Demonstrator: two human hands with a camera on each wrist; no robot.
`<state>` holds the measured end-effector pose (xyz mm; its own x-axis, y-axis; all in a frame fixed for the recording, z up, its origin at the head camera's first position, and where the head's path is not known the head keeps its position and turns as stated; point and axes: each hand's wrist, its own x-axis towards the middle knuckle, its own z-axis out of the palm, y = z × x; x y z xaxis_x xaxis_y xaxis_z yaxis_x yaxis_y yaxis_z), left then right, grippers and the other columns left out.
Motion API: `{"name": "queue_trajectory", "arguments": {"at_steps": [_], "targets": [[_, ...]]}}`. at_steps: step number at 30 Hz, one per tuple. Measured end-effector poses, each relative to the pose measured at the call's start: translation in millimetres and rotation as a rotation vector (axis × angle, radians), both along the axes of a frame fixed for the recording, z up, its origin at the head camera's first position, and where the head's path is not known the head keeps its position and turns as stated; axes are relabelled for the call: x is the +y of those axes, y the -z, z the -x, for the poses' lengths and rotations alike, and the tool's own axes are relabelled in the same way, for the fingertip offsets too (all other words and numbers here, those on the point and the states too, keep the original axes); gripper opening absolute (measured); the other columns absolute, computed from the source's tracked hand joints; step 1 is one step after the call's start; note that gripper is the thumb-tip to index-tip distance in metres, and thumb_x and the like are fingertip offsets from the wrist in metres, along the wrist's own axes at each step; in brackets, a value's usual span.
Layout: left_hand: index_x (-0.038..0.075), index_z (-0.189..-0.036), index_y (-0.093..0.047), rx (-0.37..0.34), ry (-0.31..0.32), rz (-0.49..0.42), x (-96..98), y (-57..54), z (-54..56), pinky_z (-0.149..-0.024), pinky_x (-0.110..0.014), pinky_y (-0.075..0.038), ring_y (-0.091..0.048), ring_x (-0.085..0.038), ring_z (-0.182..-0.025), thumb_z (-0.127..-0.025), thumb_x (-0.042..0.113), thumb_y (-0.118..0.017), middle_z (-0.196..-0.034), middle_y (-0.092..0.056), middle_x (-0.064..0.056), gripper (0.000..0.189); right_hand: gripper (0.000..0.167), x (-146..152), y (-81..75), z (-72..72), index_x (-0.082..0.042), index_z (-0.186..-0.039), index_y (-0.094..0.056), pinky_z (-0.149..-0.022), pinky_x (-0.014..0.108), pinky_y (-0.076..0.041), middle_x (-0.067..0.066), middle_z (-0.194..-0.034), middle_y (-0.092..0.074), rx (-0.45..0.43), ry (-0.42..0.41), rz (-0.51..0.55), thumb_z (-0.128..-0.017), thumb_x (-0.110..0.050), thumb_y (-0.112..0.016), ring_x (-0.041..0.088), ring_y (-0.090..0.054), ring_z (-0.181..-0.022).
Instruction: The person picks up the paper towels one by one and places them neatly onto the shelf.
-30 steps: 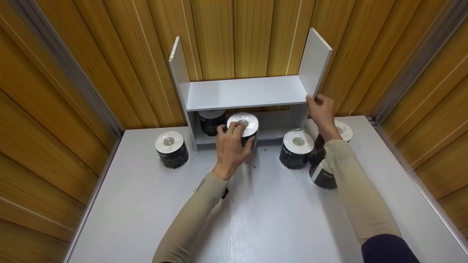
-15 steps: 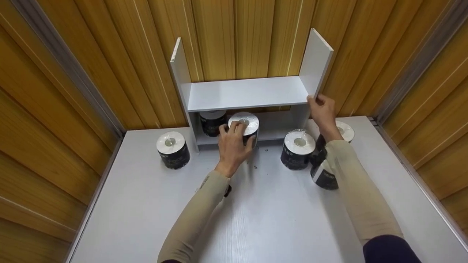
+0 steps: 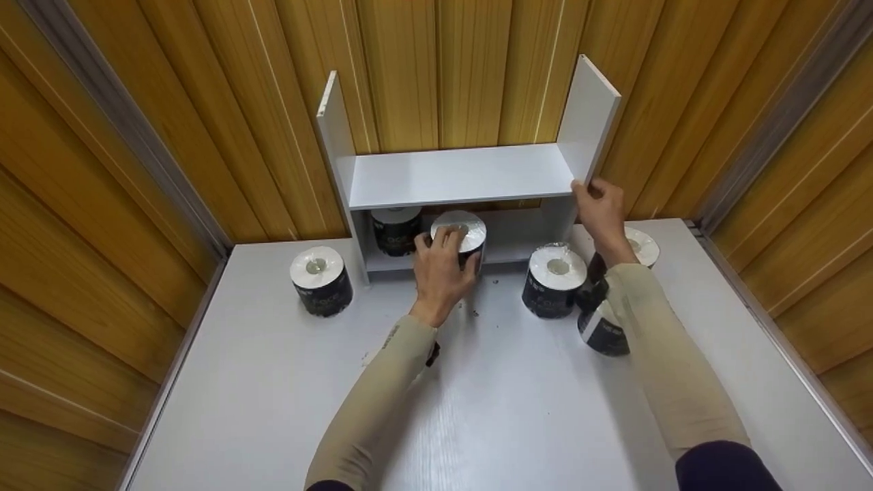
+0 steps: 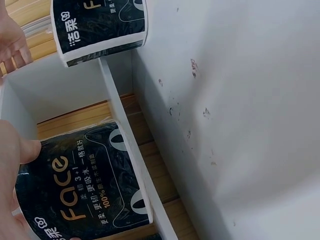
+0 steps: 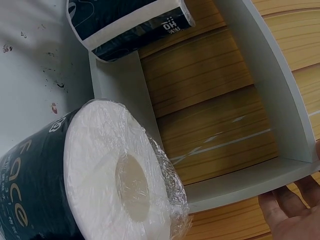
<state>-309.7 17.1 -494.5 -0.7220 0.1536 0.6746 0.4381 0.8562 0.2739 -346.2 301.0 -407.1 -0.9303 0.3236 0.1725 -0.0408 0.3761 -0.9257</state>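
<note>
A white two-tier shelf (image 3: pixel 464 174) stands against the back wall. At the front of its lower tier, my left hand (image 3: pixel 440 276) grips a toilet paper roll (image 3: pixel 475 235) in a black wrapper, fingers over the top and thumb on its right side. The wrapper of this roll (image 4: pixel 95 180) reads "Face" in the left wrist view. Behind and left of it, another toilet paper roll (image 3: pixel 395 233) stands inside the lower tier. My right hand (image 3: pixel 603 215) holds the shelf's right side panel (image 3: pixel 590 123), thumb at its front edge; fingers (image 5: pixel 277 207) show along the panel's outer side.
One roll (image 3: pixel 322 286) stands on the white table (image 3: pixel 477 409) left of the shelf. To the right are an upright roll (image 3: pixel 554 286), a roll (image 3: pixel 603 334) near my right forearm and another roll (image 3: pixel 642 245) behind that arm. Wood-patterned walls (image 3: pixel 402 68) enclose the table.
My left hand and the roll in it have shifted slightly right along the lower tier, widening the gap to the roll behind. My right hand stays on the side panel.
</note>
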Motion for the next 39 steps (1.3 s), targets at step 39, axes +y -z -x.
{"name": "queue_trajectory", "arguments": {"at_steps": [39], "targets": [[0.011, -0.133, -0.068, -0.166, -0.107, -0.005, 10.1, -7.7, 13.1, -0.101, -0.052, -0.057, -0.061, -0.045, -0.125, -0.099, 0.040, -0.076, -0.136, -0.066, -0.010, 0.045, 0.046, 0.9, -1.4, -0.1, 0.000, -0.129, -0.067, -0.091, 0.028, -0.044, 0.003, -0.115, -0.059, -0.009, 0.013, -0.017, -0.108, -0.040, -0.056, 0.017, -0.050, -0.109]]}}
